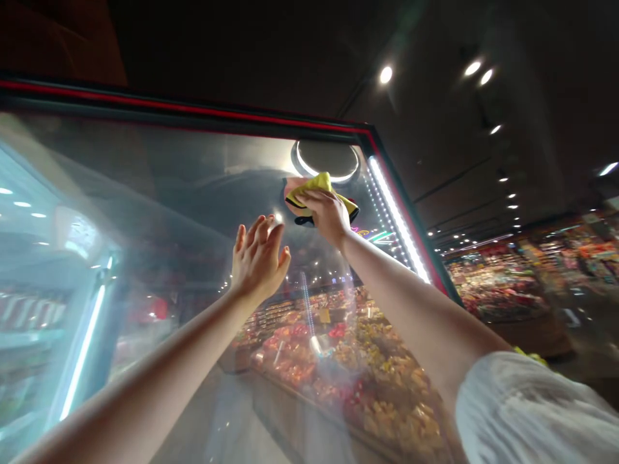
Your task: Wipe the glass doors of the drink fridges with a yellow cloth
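Note:
My right hand (327, 211) presses a folded yellow cleaning cloth (323, 182) with dark edging against the upper right of a large glass pane (193, 193). Part of the cloth lies under my fingers, and its reflection seems to show beside it. My left hand (258, 258) is lower and to the left, with fingers spread and raised near the glass. Nothing is in that hand; whether it touches the pane I cannot tell.
A dark frame with a red line (193, 116) borders the pane along the top and right. Inside the right edge runs a bright light strip (396, 216). Another lit strip (84, 351) stands at left. Shop displays (503, 290) stretch away at right, and displays also show in the glass.

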The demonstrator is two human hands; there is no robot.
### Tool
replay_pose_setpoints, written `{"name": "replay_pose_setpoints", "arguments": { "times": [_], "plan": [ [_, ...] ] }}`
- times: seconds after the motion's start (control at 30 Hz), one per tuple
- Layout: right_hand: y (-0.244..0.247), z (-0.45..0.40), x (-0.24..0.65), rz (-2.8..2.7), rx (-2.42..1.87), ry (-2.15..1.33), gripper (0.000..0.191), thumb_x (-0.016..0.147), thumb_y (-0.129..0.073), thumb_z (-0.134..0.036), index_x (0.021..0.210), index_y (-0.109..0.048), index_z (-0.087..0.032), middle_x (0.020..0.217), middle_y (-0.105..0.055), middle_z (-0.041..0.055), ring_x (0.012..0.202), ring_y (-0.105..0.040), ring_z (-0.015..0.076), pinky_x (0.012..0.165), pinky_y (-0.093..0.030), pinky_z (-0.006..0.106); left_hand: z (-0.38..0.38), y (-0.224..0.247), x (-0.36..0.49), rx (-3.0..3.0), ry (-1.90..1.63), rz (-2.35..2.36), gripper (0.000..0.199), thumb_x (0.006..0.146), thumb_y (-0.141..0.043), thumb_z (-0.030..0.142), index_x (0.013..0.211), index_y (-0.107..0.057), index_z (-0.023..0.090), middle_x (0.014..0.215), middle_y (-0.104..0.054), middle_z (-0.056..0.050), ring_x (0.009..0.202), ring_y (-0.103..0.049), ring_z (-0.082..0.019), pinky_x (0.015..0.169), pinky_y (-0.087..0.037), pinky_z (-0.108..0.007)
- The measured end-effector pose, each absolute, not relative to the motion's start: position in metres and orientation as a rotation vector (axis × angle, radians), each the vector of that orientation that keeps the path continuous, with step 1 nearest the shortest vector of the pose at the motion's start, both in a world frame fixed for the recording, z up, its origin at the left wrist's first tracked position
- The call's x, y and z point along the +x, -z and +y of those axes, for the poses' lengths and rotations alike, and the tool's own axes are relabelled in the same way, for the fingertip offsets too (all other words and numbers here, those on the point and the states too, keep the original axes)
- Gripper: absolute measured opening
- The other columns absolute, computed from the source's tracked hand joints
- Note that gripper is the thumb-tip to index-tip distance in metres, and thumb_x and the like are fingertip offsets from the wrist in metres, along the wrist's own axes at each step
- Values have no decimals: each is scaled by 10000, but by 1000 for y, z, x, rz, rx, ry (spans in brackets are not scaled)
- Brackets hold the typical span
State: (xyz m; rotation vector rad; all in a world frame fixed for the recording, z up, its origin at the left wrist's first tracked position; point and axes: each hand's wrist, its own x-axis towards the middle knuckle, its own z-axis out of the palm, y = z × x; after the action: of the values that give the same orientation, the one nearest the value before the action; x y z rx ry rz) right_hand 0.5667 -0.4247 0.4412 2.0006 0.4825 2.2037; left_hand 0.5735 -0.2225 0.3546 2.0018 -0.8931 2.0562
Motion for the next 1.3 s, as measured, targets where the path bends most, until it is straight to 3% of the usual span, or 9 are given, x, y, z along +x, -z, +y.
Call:
{"name": "replay_pose_setpoints", "arguments": {
  "times": [0.1, 0.3, 0.47, 0.6, 0.77, 0.87, 1.07, 1.2, 1.3],
  "plan": [
    [-457, -459, 562, 333, 2047, -2188, 494, 1020, -459, -209, 1468, -584, -376, 1557, -556, -63, 1471, -451, 221, 1241, -360, 430, -240, -353, 573, 1957, -2105, -966, 427, 1000, -440, 293, 1410, -545, 240, 1627, -472, -90, 1559, -352, -281, 1314, -198, -560],
    [-477, -525, 547, -6, 2159, -2261, 547, 1031, -432, -215, 1577, -445, -182, 1622, -468, 113, 1498, -423, 276, 1202, -408, 462, -251, -349, 576, 1997, -2072, -1026, 459, 994, -459, 284, 1433, -547, 182, 1619, -479, -129, 1562, -345, -302, 1306, -202, -590],
    [-406, -541, 549, -93, 2081, -2290, 566, 1028, -400, -276, 1593, -423, -237, 1628, -463, 103, 1513, -407, 292, 1100, -527, 496, -252, -349, 574, 1988, -2072, -1055, 480, 993, -453, 284, 1458, -529, 193, 1637, -456, -124, 1567, -335, -304, 1301, -187, -616],
    [-341, -551, 549, -32, 2020, -2273, 565, 1017, -397, -232, 1579, -454, -226, 1622, -473, 99, 1509, -418, 295, 1169, -471, 510, -252, -350, 572, 1992, -2051, -1073, 514, 982, -465, 284, 1486, -505, 191, 1634, -459, -129, 1562, -344, -311, 1302, -187, -618],
    [-376, -541, 548, 2, 2092, -2337, 558, 988, -384, -115, 1528, -514, -164, 1592, -509, 117, 1514, -411, 257, 1234, -404, 484, -245, -349, 568, 2002, -2033, -1038, 512, 979, -475, 290, 1485, -503, 212, 1633, -465, -108, 1561, -350, -294, 1308, -192, -601],
    [-404, -507, 554, 8, 2117, -2369, 534, 1003, -397, -140, 1522, -523, -156, 1600, -498, 121, 1510, -413, 278, 1241, -389, 497, -238, -347, 563, 2016, -2026, -1011, 501, 983, -466, 291, 1475, -509, 207, 1639, -456, -111, 1561, -348, -297, 1303, -208, -607],
    [-345, -489, 552, 527, 2014, -2080, 497, 1013, -482, -256, 1494, -566, -350, 1583, -531, -34, 1492, -440, 264, 1227, -411, 487, -211, -335, 560, 2119, -1999, -954, 524, 981, -442, 286, 1489, -498, 173, 1643, -444, -133, 1561, -346, -308, 1306, -204, -595],
    [-346, -512, 551, 272, 2038, -2415, 556, 977, -419, -151, 1480, -587, -318, 1516, -600, 7, 1438, -509, 266, 1198, -442, 533, -192, -330, 565, 2152, -1933, -913, 554, 978, -443, 299, 1527, -461, 225, 1655, -432, -99, 1565, -337, -311, 1304, -204, -600],
    [-364, -489, 558, 77, 2076, -2546, 567, 968, -441, -172, 1506, -561, -304, 1540, -575, 31, 1474, -457, 323, 1207, -399, 620, -190, -326, 567, 2154, -1895, -875, 565, 983, -431, 306, 1539, -451, 208, 1664, -413, -118, 1572, -318, -322, 1304, -192, -608]
  ]
}}
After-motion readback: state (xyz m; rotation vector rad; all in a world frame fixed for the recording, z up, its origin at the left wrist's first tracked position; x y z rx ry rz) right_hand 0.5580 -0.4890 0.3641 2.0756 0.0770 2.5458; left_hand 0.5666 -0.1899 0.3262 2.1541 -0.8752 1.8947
